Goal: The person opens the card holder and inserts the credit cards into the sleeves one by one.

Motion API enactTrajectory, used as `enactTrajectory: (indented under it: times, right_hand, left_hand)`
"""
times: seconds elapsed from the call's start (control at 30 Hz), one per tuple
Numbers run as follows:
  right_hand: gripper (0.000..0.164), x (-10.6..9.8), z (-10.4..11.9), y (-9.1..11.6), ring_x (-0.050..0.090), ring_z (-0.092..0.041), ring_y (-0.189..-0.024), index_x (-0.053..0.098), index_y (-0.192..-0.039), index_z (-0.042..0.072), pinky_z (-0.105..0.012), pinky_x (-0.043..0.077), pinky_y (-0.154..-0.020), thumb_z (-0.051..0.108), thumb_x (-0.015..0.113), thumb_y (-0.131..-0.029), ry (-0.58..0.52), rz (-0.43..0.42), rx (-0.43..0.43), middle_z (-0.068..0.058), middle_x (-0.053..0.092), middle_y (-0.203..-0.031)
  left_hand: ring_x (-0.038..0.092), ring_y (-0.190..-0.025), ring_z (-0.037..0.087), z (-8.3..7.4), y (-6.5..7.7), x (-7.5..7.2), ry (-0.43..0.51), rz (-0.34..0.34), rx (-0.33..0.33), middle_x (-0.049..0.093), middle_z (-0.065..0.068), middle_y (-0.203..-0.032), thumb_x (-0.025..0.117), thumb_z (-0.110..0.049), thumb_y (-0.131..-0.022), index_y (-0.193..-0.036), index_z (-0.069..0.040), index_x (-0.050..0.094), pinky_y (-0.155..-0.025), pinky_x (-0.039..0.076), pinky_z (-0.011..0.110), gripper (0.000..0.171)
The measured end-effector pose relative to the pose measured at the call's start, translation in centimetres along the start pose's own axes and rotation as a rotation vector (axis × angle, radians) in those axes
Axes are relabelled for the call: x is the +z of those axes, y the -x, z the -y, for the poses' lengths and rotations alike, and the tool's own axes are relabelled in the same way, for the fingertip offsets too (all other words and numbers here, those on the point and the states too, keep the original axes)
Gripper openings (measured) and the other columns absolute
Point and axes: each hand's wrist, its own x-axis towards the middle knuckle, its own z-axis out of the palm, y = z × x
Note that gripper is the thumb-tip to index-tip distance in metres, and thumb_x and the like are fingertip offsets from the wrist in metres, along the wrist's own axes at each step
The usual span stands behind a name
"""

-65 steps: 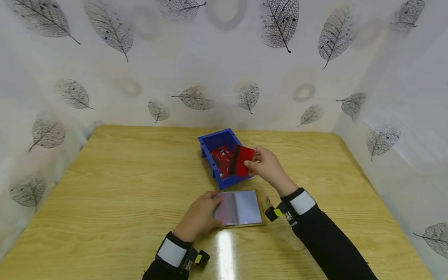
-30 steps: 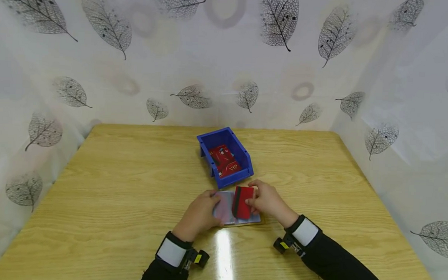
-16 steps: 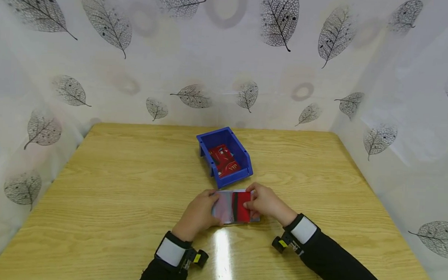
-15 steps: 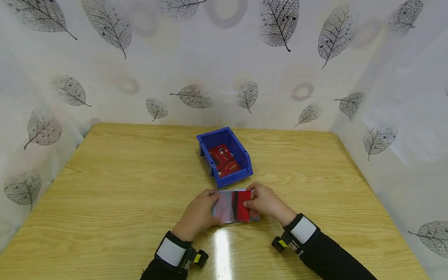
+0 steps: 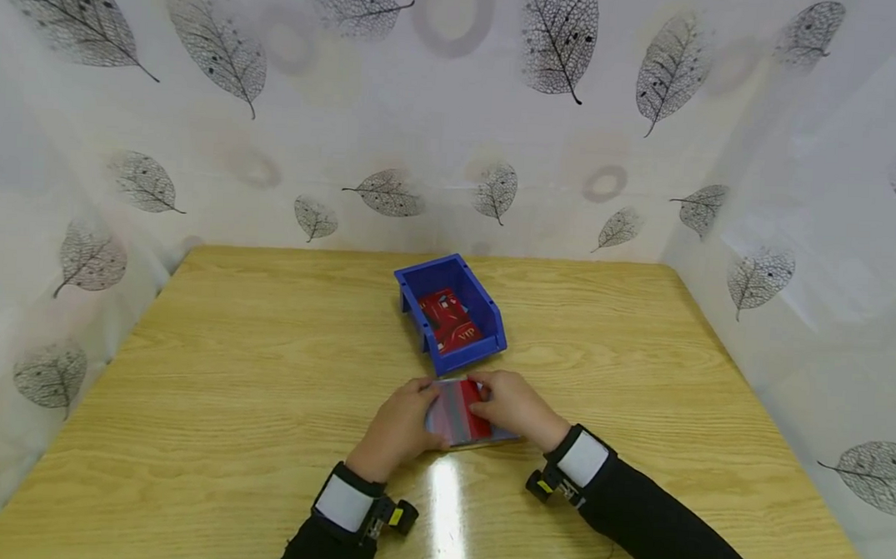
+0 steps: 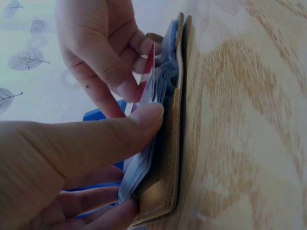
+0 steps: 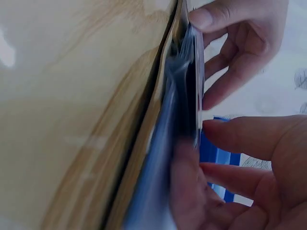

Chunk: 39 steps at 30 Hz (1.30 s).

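An open card holder (image 5: 504, 436) with clear plastic sleeves lies on the table; the left wrist view shows its brown stitched cover (image 6: 168, 167). My left hand (image 5: 400, 427) pinches its stack of sleeves (image 6: 139, 165) between thumb and fingers at the left side. My right hand (image 5: 516, 406) holds a red card (image 5: 476, 424) by its right edge. Much of the card lies along the sleeves, its left part seemingly behind clear plastic. In the left wrist view the card's red edge (image 6: 150, 62) stands against the sleeves. My right fingers hide part of it in the right wrist view.
Just behind the card holder stands a blue plastic bin (image 5: 497, 325) with red cards (image 5: 452, 321) inside, one marked VIP. The wooden table (image 5: 265, 346) reaches to a leaf-patterned sheet (image 5: 439, 129) behind and at both sides.
My right hand has brought the red card from over the bin down to the card holder, then shifted left, carrying it against the sleeves. The left hand has stayed on the holder.
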Motion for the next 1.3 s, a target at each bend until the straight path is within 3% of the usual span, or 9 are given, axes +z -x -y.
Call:
enactTrajectory:
  times: [0.1,0.33,0.5,0.73,0.87,1.0,1.17,1.3]
  right_hand:
    - [0.046,0.0,0.3,0.0,0.049,-0.012,-0.064,0.060,-0.125,-0.008,-0.025,0.041,-0.057,0.007,0.072,-0.083,0.036,-0.007,-0.007,-0.001,0.057,-0.074]
    - [0.062,-0.8,0.6,0.7,0.061,-0.013,-0.067,0.043,-0.137,-0.013,-0.028,0.049,-0.060,0.012,0.070,-0.087,-0.072,0.075,0.100,-0.006,0.068,-0.086]
    - [0.052,-1.1,0.7,1.3,0.063,-0.015,-0.073,0.051,-0.128,-0.015,-0.030,0.051,-0.064,0.014,0.068,-0.087,0.008,0.117,0.020,-0.007,0.070,-0.084]
    - [0.052,-1.1,1.7,2.0,0.064,-0.027,-0.096,0.051,-0.130,-0.011,-0.039,0.052,-0.079,0.016,0.067,-0.088,0.039,0.103,-0.048,-0.015,0.068,-0.104]
    - [0.055,-0.9,2.2,2.2,0.064,-0.023,-0.086,0.047,-0.135,-0.007,-0.034,0.052,-0.068,0.016,0.067,-0.090,-0.012,0.112,-0.092,-0.016,0.067,-0.104]
    - [0.052,-0.5,2.6,2.1,0.057,-0.013,-0.070,0.048,-0.134,-0.004,-0.027,0.045,-0.056,0.015,0.066,-0.090,0.004,0.109,-0.171,-0.007,0.064,-0.087]
    - [0.051,0.0,2.7,2.0,0.061,-0.015,-0.074,0.052,-0.134,0.003,-0.029,0.047,-0.059,0.018,0.069,-0.088,0.131,0.070,-0.235,-0.007,0.066,-0.087]
    - [0.055,0.1,2.6,1.8,0.060,-0.013,-0.073,0.050,-0.137,0.005,-0.029,0.047,-0.059,0.018,0.070,-0.087,0.167,0.087,-0.254,-0.007,0.068,-0.089]
  left_hand:
    - [0.053,-0.120,0.038,0.1,0.0,0.1,0.008,0.001,0.003,0.052,0.023,-0.135,0.090,-0.022,-0.067,-0.131,0.004,0.057,-0.099,0.044,0.048,0.077]
    - [0.053,-0.119,0.037,0.0,0.0,0.1,0.011,0.004,-0.014,0.051,0.023,-0.135,0.090,-0.021,-0.066,-0.131,0.005,0.057,-0.099,0.045,0.048,0.077]
    - [0.054,-0.118,0.036,0.0,0.1,0.2,0.002,-0.017,0.006,0.053,0.023,-0.134,0.090,-0.021,-0.066,-0.129,0.006,0.058,-0.098,0.046,0.046,0.076]
    - [0.054,-0.118,0.036,-0.2,0.2,0.2,-0.019,-0.029,0.023,0.053,0.023,-0.132,0.090,-0.023,-0.066,-0.128,0.007,0.058,-0.098,0.046,0.046,0.076]
    - [0.055,-0.118,0.037,-0.3,0.2,0.1,-0.036,-0.031,0.040,0.054,0.024,-0.132,0.090,-0.022,-0.067,-0.128,0.007,0.058,-0.098,0.046,0.046,0.074]
    - [0.055,-0.118,0.039,-0.2,0.3,0.1,-0.052,-0.025,0.055,0.054,0.025,-0.132,0.089,-0.021,-0.067,-0.128,0.006,0.059,-0.098,0.045,0.047,0.073]
    - [0.056,-0.114,0.040,0.0,0.3,0.1,-0.069,-0.057,0.113,0.056,0.025,-0.129,0.090,-0.021,-0.066,-0.125,0.005,0.061,-0.096,0.046,0.048,0.071]
    - [0.058,-0.112,0.039,0.3,0.1,0.1,-0.067,-0.066,0.171,0.060,0.022,-0.125,0.090,-0.018,-0.064,-0.119,0.005,0.065,-0.096,0.046,0.048,0.065]
